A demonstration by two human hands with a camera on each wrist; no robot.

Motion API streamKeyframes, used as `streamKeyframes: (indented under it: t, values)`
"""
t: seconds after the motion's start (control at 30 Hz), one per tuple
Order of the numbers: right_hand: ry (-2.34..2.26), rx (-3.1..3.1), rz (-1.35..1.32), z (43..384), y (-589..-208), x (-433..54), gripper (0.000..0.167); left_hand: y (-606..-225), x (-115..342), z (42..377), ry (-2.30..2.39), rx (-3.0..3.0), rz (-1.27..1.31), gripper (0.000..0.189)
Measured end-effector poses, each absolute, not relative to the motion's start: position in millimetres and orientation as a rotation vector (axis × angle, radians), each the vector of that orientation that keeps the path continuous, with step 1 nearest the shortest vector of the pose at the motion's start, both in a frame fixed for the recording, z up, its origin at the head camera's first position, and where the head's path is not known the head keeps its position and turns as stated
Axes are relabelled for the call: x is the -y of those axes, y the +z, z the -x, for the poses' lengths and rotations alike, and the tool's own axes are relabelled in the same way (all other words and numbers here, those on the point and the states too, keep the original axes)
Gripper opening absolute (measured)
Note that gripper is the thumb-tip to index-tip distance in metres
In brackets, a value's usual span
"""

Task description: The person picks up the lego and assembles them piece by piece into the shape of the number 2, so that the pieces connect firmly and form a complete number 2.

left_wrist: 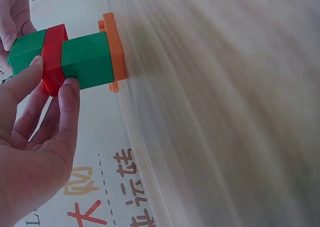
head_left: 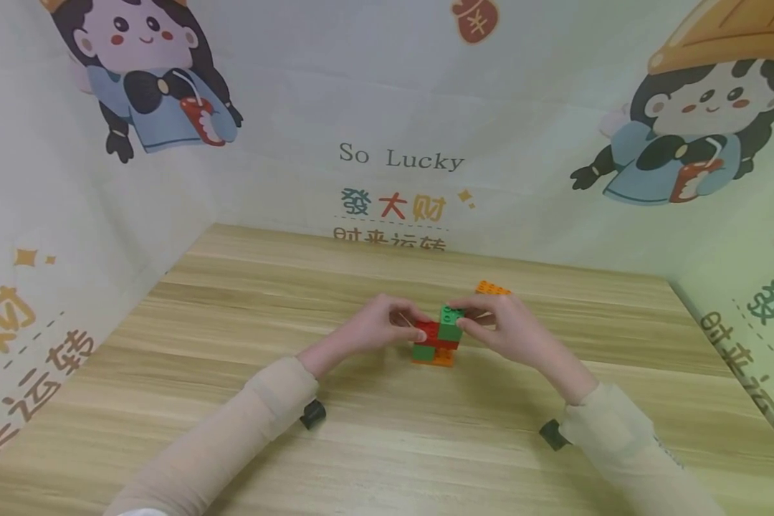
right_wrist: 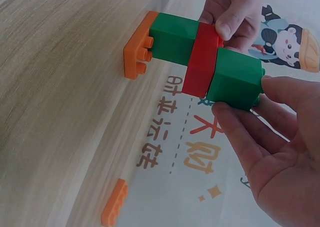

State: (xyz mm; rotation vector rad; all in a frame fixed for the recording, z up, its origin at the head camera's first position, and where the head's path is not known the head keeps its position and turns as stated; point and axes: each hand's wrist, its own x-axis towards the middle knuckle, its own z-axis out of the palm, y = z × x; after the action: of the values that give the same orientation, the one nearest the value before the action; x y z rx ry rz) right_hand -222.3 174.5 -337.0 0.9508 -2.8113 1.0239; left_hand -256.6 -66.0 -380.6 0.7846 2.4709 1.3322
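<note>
A small stack of toy bricks stands on the wooden table in front of me. Its base is a flat orange brick (right_wrist: 136, 49), with a lower green brick (left_wrist: 89, 60) on one end. A flat red brick (right_wrist: 201, 62) lies across that green one, and an upper green brick (right_wrist: 236, 79) sits at the red brick's other end. My left hand (head_left: 387, 322) grips the red brick from the left, thumb on one side and fingers on the other. From the right, my right hand (head_left: 506, 330) pinches the upper green brick between thumb and fingertips.
Another orange brick (head_left: 492, 287) lies on the table (head_left: 361, 459) behind my right hand, partly hidden by it. Printed cloth walls (head_left: 284, 143) rise at the table's back and sides. Dark wrist devices (head_left: 312, 414) show beneath both sleeves.
</note>
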Motion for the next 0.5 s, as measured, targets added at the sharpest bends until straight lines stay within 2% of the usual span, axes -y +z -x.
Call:
streamKeyframes:
  t: [0.5]
  values:
    - [1.02, 2.877, -0.939, 227.7, -334.3, -175.1, 0.026, -381.4, 66.2, 257.2, 1.33, -2.466, -0.773, 0.026]
